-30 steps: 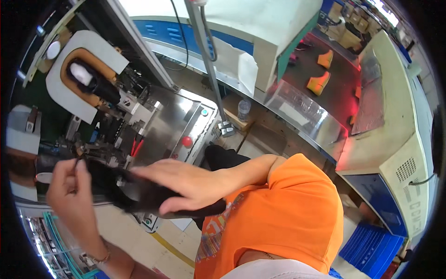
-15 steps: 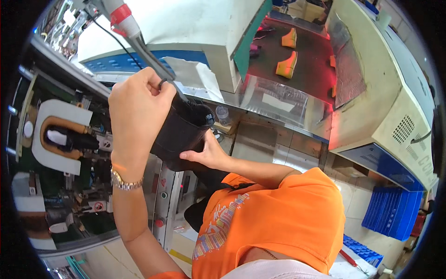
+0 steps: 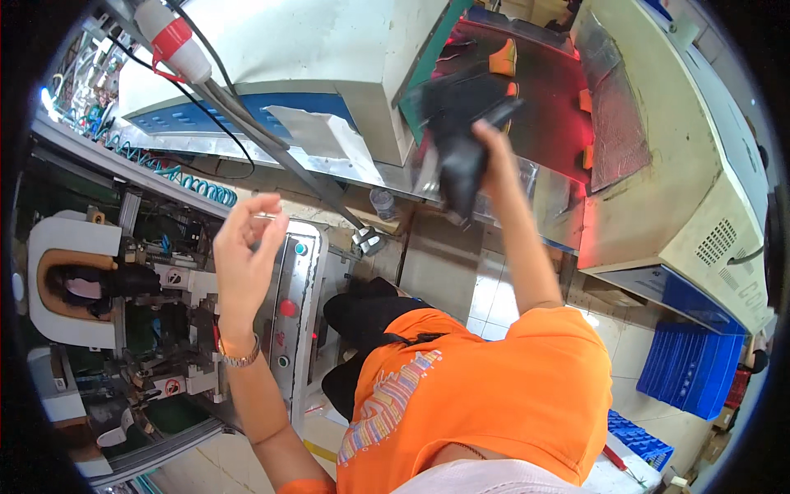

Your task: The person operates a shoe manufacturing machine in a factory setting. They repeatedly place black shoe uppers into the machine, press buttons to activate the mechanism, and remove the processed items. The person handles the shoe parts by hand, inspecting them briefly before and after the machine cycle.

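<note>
In my right hand (image 3: 499, 165) is a black boot (image 3: 461, 156), blurred by motion, its toe end pointing down toward me. I hold it over the near part of the conveyor belt (image 3: 539, 136), under red light. My left hand (image 3: 249, 255), with a metal watch at the wrist, is raised beside the control panel of the machine on the left. Its fingers are loosely bent and apart, with nothing between them. Orange boot-shaped pieces (image 3: 504, 59) lie on the belt, partly hidden behind the black boot.
The left machine (image 3: 78, 284) has a curved pad around a black piece, and a panel with a red button (image 3: 288, 308). A grey pole (image 3: 280, 156) slants in front of the white housing (image 3: 271, 49). Blue crates (image 3: 690, 370) stand on the floor at right.
My right hand has carried the black boot up and to the right, over the belt. My left hand has let go of it and dropped lower. The view has shifted slightly.
</note>
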`<state>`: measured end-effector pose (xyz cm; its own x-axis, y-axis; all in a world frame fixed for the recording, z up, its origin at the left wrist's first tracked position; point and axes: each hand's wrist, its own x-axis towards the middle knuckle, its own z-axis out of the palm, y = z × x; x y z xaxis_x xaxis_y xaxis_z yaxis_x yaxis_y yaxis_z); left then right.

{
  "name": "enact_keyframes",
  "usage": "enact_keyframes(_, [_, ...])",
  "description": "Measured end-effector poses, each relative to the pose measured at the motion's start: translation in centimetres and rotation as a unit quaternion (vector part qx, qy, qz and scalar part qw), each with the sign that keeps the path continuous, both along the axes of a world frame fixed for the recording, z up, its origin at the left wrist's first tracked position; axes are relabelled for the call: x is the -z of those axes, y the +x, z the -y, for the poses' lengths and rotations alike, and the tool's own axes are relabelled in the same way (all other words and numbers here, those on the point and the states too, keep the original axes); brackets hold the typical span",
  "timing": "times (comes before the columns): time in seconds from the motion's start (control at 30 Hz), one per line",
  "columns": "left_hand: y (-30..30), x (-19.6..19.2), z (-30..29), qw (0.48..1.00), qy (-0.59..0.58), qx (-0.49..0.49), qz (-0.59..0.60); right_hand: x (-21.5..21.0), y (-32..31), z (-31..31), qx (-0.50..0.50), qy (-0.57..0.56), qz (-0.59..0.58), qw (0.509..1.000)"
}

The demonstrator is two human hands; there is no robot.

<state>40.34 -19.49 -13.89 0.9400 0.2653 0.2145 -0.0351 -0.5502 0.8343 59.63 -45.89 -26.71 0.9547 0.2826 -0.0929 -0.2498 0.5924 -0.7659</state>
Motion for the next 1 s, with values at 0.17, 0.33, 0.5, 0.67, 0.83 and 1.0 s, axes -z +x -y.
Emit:
enact_keyframes(0.17, [-4.0, 5.5, -3.3, 0.992, -0.099, -0.019, -0.081, 4.5, 13.5, 12.4, 0.083, -0.031, -0.046, 0.995])
enact_keyframes(0.33, [-8.8, 10.8, -5.2, 0.987, -0.086, -0.109, -0.086, 14.3, 15.2, 17.4, 0.337, -0.187, -0.020, 0.923])
enact_keyframes(0.5, [-12.4, 14.3, -5.7, 0.981, -0.130, -0.122, -0.080, 28.9, 10.0, 15.8, 0.367, -0.611, 0.025, 0.701])
enact_keyframes(0.67, [-16.8, 16.3, -3.9, 0.966, -0.180, -0.182, -0.046, 22.5, -6.0, -11.6, 0.153, -0.439, 0.260, 0.846])
enact_keyframes(0.83, [-19.4, 19.2, -1.5, 0.939, -0.307, -0.154, 0.011, 7.5, -11.1, -23.7, 0.025, -0.195, 0.448, 0.872])
enact_keyframes(1.0, [-22.4, 18.3, -0.1, 0.918, -0.309, -0.249, 0.018, -5.4, -16.3, -27.1, -0.035, -0.054, 0.500, 0.864])
